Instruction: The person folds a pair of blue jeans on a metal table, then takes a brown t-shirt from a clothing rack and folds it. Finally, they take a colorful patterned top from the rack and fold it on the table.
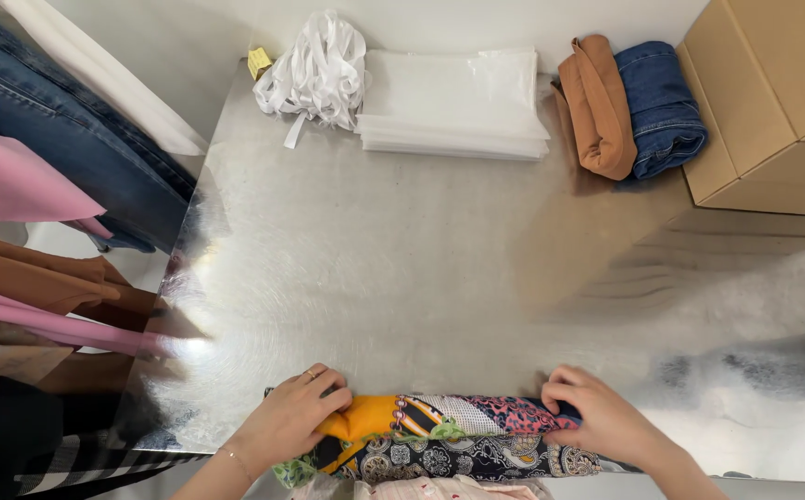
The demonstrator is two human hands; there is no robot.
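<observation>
Steel bench point(440, 268): shiny brushed metal, fills most of view; glare patch at near left.
Patterned cloth point(449, 433): rolled/folded into a long bundle at near edge of bench, centre; yellow, pink leopard print, black-and-white paisley, bit of green at left end.
Left hand point(293, 414): on left end of cloth, fingers point(333, 396) curled down and pressing/gripping the yellow part; ring on one finger, thin bracelet at wrist.
Right hand point(597, 417): on right end of cloth, fingers point(562, 393) bent, clamped on the pink-patterned edge.
Pale pink fabric point(440, 488): just below the bundle at bottom edge, partly cut off.
Clear bags point(453, 102): flat stack of plastic, far centre of bench.
White straps point(314, 74): loose bunch, far left, touching the bag stack.
Yellow block point(259, 62): small, far left corner, beside the straps.
Tan garment point(597, 106): folded, far right.
Denim point(660, 106): folded, just right of tan garment, touching it.
Cardboard box point(773, 102): far right corner, next to denim.
Hanging clothes point(41, 185): left of bench; jeans, pink, tan items.
</observation>
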